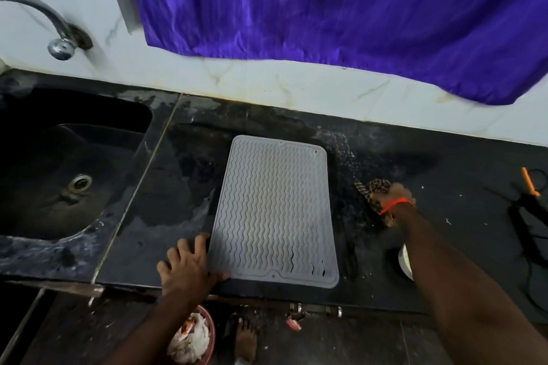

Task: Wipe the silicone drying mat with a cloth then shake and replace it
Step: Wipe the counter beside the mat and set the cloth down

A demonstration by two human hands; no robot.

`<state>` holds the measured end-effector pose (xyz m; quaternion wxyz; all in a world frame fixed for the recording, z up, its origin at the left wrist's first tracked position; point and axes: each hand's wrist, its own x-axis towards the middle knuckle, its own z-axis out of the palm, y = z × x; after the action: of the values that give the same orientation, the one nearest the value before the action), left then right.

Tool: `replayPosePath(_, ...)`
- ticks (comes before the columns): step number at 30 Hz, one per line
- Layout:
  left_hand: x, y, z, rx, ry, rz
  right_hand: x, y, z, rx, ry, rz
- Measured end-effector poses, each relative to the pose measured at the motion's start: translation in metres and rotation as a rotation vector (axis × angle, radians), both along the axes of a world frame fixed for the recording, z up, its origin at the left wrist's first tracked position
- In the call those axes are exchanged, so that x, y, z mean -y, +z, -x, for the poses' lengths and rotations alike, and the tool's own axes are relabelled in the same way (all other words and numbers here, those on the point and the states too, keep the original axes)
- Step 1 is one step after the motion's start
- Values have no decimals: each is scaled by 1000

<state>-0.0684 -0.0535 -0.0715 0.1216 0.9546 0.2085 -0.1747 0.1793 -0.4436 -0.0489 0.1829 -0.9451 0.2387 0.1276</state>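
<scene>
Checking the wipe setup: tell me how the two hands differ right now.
The left hand lies with spread fingers at the mat's near left edge; the right hand is clear of the mat, to its right. The left hand holds nothing; the right hand grips the cloth. Both are on the black counter.
</scene>
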Motion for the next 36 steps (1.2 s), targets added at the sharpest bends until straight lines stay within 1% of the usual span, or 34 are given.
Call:
replayPosePath(1, -2, 0, -5, -3, -33, -10, -3, 0, -6, 56, 17, -75)
replayPosePath(3, -3, -2, -18, 21, -139, 3, -17, 1, -16, 180, 36, -350)
replayPosePath(4, -3, -3, -25, 40, -202, 30, -30, 3, -23, 198, 55, -498)
replayPosePath(5, -2, -2, -33, 59, -259, 63, -46, 8, -28, 204, 88, -619)
replayPosePath(7, 0, -1, -49, 103, -333, 118, -81, 16, -40, 202, 155, -794)
replayPosePath(9, 0, -3, -69, 171, -360, 165, -118, 22, -52, 141, 197, -961)
replayPosePath(10, 0, -5, -81, 214, -339, 219, -137, 25, -58, 100, 208, -1038)
replayPosePath(11, 1, -6, -94, 258, -280, 314, -157, 27, -63, 64, 215, -1110)
replayPosePath(12, 1, -5, -107, 294, -183, 459, -178, 29, -66, 34, 213, -1173)
replayPosePath(13, 3, -3, -120, 313, -42, 653, -198, 31, -67, 11, 205, -1222)
replayPosePath(14, 4, 1, -134, 314, 143, 868, -219, 33, -68, -9, 201, -1259)
replayPosePath(16, 6, 8, -156, 246, 486, 1247, -258, 35, -65, -55, 203, -1317)
replayPosePath(17, 3, 11, -167, 210, 594, 1395, -278, 36, -65, -83, 212, -1346)
replayPosePath(18, 1, 15, -176, 186, 664, 1519, -295, 37, -64, -106, 218, -1369)
replayPosePath(19, -7, 21, -185, 203, 716, 1612, -313, 38, -65, -122, 226, -1377)
replayPosePath(20, -16, 25, -194, 263, 772, 1672, -329, 40, -66, -125, 237, -1370)
replayPosePath(22, -38, 31, -213, 431, 889, 1696, -358, 41, -73, -85, 303, -1280)
replayPosePath(24, -61, 36, -230, 543, 986, 1620, -382, 41, -86, -6, 395, -1136)
replayPosePath(25, -74, 38, -239, 569, 1022, 1576, -394, 41, -94, 16, 432, -1074)
replayPosePath(27, -104, 37, -262, 585, 1050, 1479, -417, 38, -114, -19, 469, -1003)
replayPosePath(29, -135, 33, -288, 599, 1055, 1358, -443, 30, -136, -98, 439, -1062)
replayPosePath(31, -164, 33, -314, 639, 1039, 1252, -465, 22, -155, -156, 369, -1203)
replayPosePath(33, -192, 30, -337, 673, 1004, 1223, -486, 12, -174, -182, 329, -1299)
replayPosePath(34, -204, 26, -347, 679, 977, 1215, -495, 4, -183, -181, 327, -1281)
replayPosePath(35, -214, 21, -355, 667, 937, 1170, -502, -7, -194, -144, 365, -1177)
replayPosePath(36, -223, 14, -358, 649, 895, 1085, -507, -19, -202, -76, 463, -984)
